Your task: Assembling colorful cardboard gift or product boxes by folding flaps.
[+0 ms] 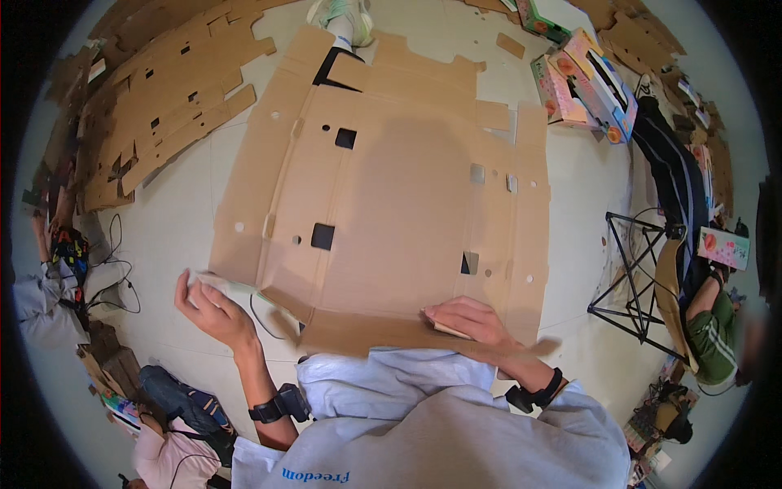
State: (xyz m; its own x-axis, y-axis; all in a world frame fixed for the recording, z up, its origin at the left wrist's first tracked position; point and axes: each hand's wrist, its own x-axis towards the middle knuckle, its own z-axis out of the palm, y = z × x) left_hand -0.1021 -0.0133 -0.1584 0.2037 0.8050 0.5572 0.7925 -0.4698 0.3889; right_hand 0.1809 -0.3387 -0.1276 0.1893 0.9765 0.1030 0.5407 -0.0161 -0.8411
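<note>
A large unfolded cardboard box sheet (391, 204), brown and creased, spreads out in front of me, with square cut-outs and small round holes along both sides. Its near flap is bent up against my shirt. My right hand (472, 323) grips this near flap, fingers lying over its edge. At the near left corner, my left hand (218, 316) has its curled fingers and thumb around a side flap, whose pale printed outer face shows a little. The sheet hides what lies directly beneath it.
More flattened cardboard (171, 98) lies at far left. Colourful printed boxes (586, 85) stand at far right. A black folding stool frame (639, 277) and a person in a green sleeve (715, 338) are to the right. Another person's shoe (342, 16) is beyond the sheet. Cables (118, 273) trail at left.
</note>
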